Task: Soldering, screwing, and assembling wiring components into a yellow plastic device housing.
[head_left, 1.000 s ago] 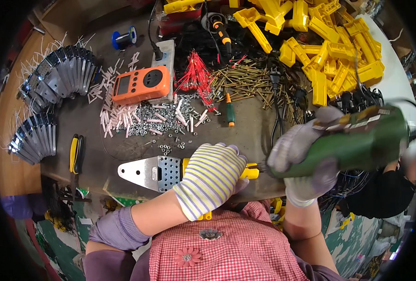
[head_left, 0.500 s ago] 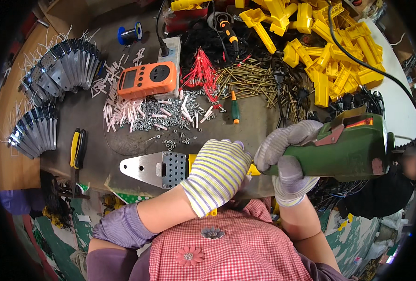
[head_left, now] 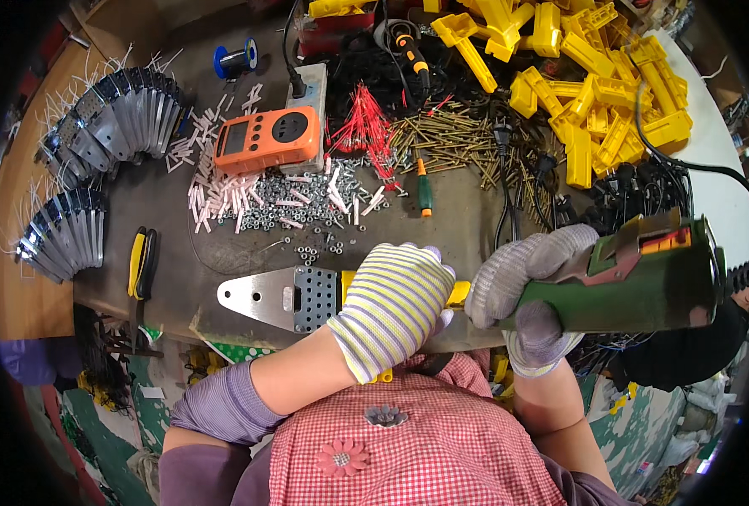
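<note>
My left hand [head_left: 398, 305], in a yellow-and-purple striped glove, is closed round a yellow plastic handle [head_left: 347, 285]. A flat metal plate [head_left: 277, 298] with a rounded tip and rows of small holes sticks out of that handle to the left. My right hand [head_left: 522, 274], in a greyed striped glove, grips a green power screwdriver [head_left: 636, 291] lying sideways, its nose toward the handle's right end. The fingers hide the nose and bit, so contact with the handle cannot be made out.
Loose nuts [head_left: 265, 211], pale sleeves [head_left: 214, 202], long screws [head_left: 442, 139] and red wires [head_left: 366, 126] lie beyond my hands. An orange meter [head_left: 260, 139], yellow-handled pliers [head_left: 142, 263], a small green screwdriver [head_left: 425, 194], yellow housings [head_left: 593, 110] and finished-looking metal plates [head_left: 113, 118] surround them.
My right hand and the green power screwdriver have shifted a little to the right, away from my left hand. The left hand keeps its hold on the yellow handle.
</note>
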Available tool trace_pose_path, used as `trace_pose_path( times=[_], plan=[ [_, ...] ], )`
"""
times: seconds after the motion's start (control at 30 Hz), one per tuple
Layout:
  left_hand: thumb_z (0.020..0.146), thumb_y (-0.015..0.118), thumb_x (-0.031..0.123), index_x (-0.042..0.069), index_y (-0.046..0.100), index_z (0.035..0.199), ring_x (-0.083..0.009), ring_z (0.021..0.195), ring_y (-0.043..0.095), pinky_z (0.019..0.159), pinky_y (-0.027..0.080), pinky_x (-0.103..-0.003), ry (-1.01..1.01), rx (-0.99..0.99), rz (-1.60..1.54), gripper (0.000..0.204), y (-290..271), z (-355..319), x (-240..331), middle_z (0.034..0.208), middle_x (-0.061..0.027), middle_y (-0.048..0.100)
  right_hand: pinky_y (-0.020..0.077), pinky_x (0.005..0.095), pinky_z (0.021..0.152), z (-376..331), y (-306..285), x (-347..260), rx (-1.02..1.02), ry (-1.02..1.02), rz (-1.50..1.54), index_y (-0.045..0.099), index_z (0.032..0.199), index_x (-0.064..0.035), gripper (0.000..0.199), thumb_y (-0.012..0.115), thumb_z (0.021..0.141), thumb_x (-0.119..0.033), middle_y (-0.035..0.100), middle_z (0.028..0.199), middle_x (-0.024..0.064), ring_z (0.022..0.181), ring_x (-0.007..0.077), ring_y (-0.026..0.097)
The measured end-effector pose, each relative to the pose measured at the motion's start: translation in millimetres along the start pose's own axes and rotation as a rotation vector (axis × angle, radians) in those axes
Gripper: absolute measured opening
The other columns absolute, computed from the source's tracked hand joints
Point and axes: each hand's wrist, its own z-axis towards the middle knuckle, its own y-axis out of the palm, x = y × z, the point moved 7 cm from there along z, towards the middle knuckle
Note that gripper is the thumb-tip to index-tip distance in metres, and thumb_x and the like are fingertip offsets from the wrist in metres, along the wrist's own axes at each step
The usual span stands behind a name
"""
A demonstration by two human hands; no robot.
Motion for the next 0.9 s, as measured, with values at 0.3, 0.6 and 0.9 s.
trace_pose_path(
  times=[0.3, 0.6, 0.9],
  plan=[
    [0.075, 0.077, 0.024, 0.007, 0.074, 0.092, -0.0309, 0.09, 0.068, 0.078, 0.054, -0.042, -0.017, -0.076, 0.018, 0.025, -2, -3, 1, 0.092, -0.0141, 0.068, 0.0518, 0.0341, 0.045, -1, -8, 3, 0.088, 0.038, -0.078, 0.045, 0.104, -0.0073, 0.056, 0.087, 0.078, -0.034, 0.055, 0.064, 0.0074, 0.049, 0.0199, 0.056],
    [0.067, 0.076, 0.018, 0.008, 0.071, 0.09, -0.0335, 0.084, 0.067, 0.072, 0.054, -0.043, 0.017, -0.002, 0.043, 0.026, 4, 1, 3, 0.086, -0.0161, 0.067, 0.0568, 0.0392, 0.07, -34, -32, 11, 0.096, 0.025, -0.046, 0.049, 0.12, -0.0019, 0.068, 0.09, 0.075, -0.032, 0.06, 0.096, 0.0118, 0.076, 0.0232, 0.063],
    [0.077, 0.074, 0.028, 0.005, 0.075, 0.089, -0.0312, 0.082, 0.07, 0.072, 0.055, -0.043, -0.135, 0.177, 0.058, 0.026, -8, 25, -20, 0.09, -0.0145, 0.069, 0.0543, 0.0362, 0.048, 7, 59, -58, -0.51, -0.118, 0.043, 0.048, 0.115, -0.0033, 0.056, 0.082, 0.085, -0.036, 0.059, 0.062, 0.0071, 0.047, 0.022, 0.058]
  ],
)
